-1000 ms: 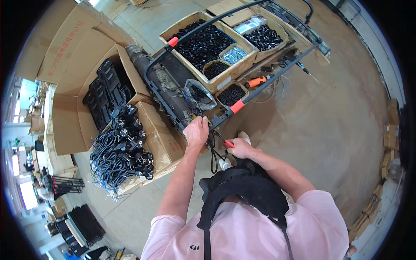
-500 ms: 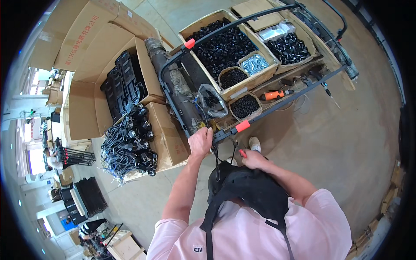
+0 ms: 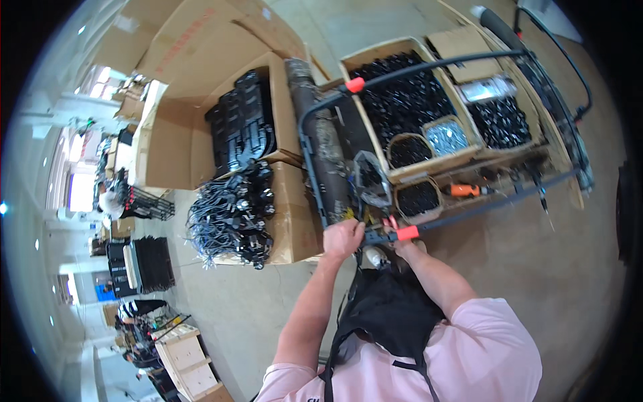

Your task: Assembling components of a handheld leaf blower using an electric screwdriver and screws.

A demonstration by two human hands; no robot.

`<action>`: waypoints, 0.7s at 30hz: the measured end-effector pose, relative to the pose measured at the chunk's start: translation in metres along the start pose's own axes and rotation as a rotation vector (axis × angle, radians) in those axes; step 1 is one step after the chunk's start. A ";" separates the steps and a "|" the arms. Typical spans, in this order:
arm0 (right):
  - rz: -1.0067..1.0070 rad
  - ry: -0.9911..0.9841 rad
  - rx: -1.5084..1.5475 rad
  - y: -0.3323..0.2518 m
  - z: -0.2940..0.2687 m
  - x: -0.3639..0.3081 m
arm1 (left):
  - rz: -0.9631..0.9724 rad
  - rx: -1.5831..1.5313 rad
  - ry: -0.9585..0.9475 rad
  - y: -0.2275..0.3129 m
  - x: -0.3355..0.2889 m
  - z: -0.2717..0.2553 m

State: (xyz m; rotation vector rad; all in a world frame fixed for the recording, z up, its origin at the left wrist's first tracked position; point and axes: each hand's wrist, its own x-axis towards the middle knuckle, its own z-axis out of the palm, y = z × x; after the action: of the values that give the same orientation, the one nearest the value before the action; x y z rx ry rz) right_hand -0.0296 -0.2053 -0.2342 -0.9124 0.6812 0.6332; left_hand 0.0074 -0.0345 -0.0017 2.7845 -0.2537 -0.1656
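Observation:
A black tubular metal frame (image 3: 310, 171) with red sleeves lies over the workbench. At its near left corner my left hand (image 3: 343, 239) is closed around the tube. A dark cord runs up beside its thumb. My right hand (image 3: 410, 248) is just right of it, under the near bar, closed on a small red-handled tool (image 3: 390, 221). The bar and fingers partly hide that tool, so its exact kind cannot be made out. Beyond the hands are a clear plastic bag (image 3: 370, 179) of black parts and a small box of black pieces (image 3: 418, 199).
Large trays of black parts (image 3: 405, 97) and a tub of silver screws (image 3: 446, 137) fill the bench. An orange power screwdriver (image 3: 464, 190) lies right. On the left stand an open carton (image 3: 171, 144) with black plastic housings and a heap of plugged cables (image 3: 234, 218). People work far left.
My right hand has moved forward from near my waist to the frame's near bar, bringing the red-handled tool. My left hand remains at the corner. The whole view has shifted.

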 end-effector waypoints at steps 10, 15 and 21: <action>0.187 0.139 -0.064 -0.022 -0.010 0.009 | 0.043 -0.203 0.512 -0.062 0.121 -0.112; 0.045 0.129 -0.276 -0.023 -0.003 -0.034 | -0.317 0.217 0.544 -0.192 0.218 -0.192; -0.040 0.320 -0.475 -0.041 -0.075 -0.149 | -0.656 0.359 0.019 -0.214 0.300 -0.177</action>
State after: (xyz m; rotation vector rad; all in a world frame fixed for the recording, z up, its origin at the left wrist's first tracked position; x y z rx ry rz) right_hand -0.1117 -0.3183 -0.1351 -1.4861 0.8103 0.6308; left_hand 0.3598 0.1627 0.0654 3.1132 0.7117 -0.2692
